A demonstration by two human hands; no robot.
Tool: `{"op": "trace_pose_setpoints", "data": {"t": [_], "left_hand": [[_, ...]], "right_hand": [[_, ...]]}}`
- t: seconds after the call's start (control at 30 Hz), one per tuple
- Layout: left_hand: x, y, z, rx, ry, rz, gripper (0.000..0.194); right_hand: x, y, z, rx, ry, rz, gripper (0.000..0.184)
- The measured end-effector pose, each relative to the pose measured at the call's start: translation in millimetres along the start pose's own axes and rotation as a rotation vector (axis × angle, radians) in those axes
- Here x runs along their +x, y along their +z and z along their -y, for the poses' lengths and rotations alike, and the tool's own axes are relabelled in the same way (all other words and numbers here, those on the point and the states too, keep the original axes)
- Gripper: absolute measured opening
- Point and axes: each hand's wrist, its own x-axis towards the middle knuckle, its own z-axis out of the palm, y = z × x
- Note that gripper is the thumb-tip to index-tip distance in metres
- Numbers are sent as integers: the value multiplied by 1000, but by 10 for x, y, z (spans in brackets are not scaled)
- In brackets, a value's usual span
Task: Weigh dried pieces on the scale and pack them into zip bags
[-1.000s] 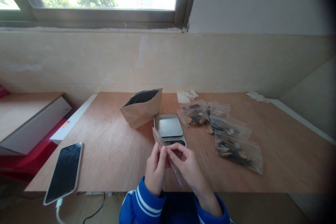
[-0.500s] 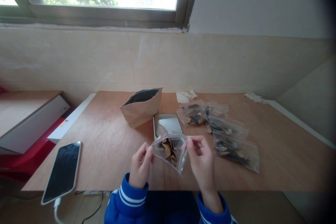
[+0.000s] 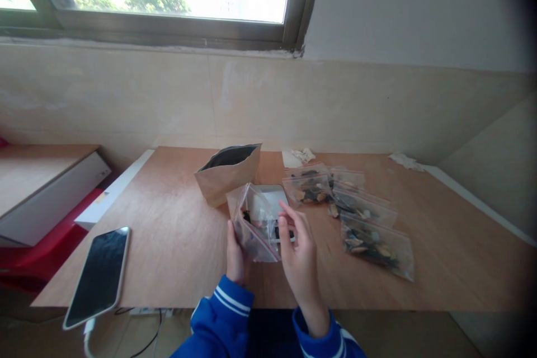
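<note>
- We have the clear zip bag above the middle of the desk, towards the near edge; in view it covers part of the scale.
- Our left hand grasps the bag by its left side, thumb outside, the other fingers hidden behind the film.
- Our right hand is raised at the bag's right side, fingers partly bent; we cannot tell whether they touch the film.
- A half-second ago both hands held the bag's corners with its dark and tan pieces showing plainly. Now the left has moved in to support the side and the mouth gapes wider, which we judge makes the inside easier to reach; little of the contents shows.
- We have the brown paper pouch upright and open, left of the scale and towards the desk's far edge.
- To the scale's right lie several filled zip bags, some overlapping, the closest one nearer the right edge.
- Our phone is at the near left corner, reaching past the near edge in view, with a white cable plugged in.
- Crumpled tissue lies by the far edge.
</note>
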Motion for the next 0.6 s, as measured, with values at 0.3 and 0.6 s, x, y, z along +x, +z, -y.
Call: {"op": "trace_pose_setpoints", "data": {"t": [0.3,0.6], "left_hand": [[300,-78,-97,57,255,-44,54],[289,-181,-68,291,326,-106,50]], "right_hand": [[609,114,163,-171,-186,484,32],[673,428,-202,-170,-141,752,48]]}}
